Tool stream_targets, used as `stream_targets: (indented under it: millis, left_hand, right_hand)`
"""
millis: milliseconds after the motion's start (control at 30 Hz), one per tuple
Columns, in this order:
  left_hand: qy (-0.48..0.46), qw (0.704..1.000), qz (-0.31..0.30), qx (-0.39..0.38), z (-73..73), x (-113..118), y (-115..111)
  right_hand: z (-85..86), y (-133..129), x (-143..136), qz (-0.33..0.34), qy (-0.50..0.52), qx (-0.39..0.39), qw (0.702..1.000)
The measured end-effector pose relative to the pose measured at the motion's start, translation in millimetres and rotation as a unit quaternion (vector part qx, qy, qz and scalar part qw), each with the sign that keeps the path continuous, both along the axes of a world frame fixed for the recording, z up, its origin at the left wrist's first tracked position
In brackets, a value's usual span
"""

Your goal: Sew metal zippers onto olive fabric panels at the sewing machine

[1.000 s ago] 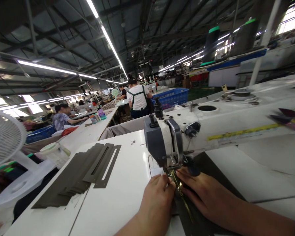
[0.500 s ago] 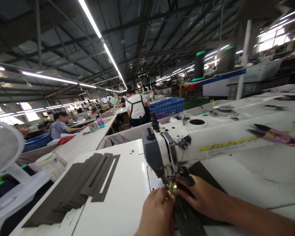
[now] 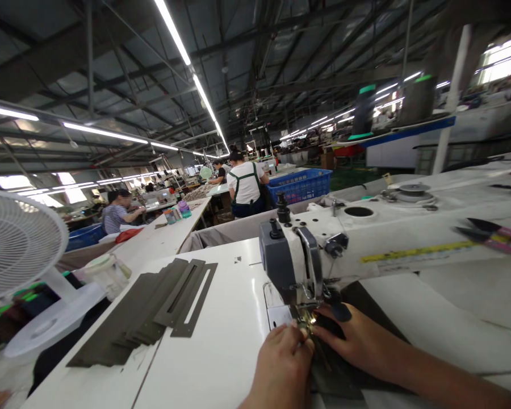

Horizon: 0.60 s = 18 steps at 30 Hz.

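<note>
A white sewing machine [image 3: 349, 238] with a dark grey head cover stands in front of me, its needle area lit by a small lamp. Under the presser foot [image 3: 309, 318] lies a dark grey-brown fabric panel [image 3: 368, 298]. My left hand [image 3: 283, 360] is closed at the left of the foot, fingertips pinching the panel's edge. On the right, my right hand [image 3: 357, 341] rests on the panel, thumb and fingers spread. The machine hides some of its fingertips. Cut dark pieces [image 3: 138, 309] lie fanned in a stack on the white table, the uppermost ones slotted.
A white fan [image 3: 17, 250] and a pale jug [image 3: 106, 272] stand at the left. Pink-handled scissors [image 3: 500, 236] and a yellow tape measure [image 3: 417, 250] lie on the machine arm. Beyond are a blue crate [image 3: 300, 184], thread cones [image 3: 364, 111] and people [image 3: 247, 184] at work.
My view has turned a little left, so the scene sits farther right in the picture. Both hands stay beside the presser foot on the panel, with little visible movement.
</note>
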<state>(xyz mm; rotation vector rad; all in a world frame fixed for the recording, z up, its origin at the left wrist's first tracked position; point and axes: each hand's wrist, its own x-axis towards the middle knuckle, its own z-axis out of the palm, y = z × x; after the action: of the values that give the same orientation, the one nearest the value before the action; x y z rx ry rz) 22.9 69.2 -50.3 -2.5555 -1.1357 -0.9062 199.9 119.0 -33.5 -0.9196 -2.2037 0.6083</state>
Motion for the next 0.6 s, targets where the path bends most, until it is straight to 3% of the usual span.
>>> stream_targets:
  millis: [200, 400, 600]
  left_hand:
    - [-0.001, 1.000, -0.017, -0.013, 3.7, 1, 1]
    - [-0.016, 0.998, -0.030, -0.058, 9.7, 0, -3]
    - [-0.004, 0.996, 0.002, -0.092, 18.8, 3, -9]
  right_hand:
    - [-6.2, 4, 0, -0.026, -0.004, -0.034, 0.999]
    - [-15.2, 11, -13, -0.127, -0.078, 0.042, 0.988]
    - [-6.2, -3, -3, -0.090, -0.116, 0.091, 0.985]
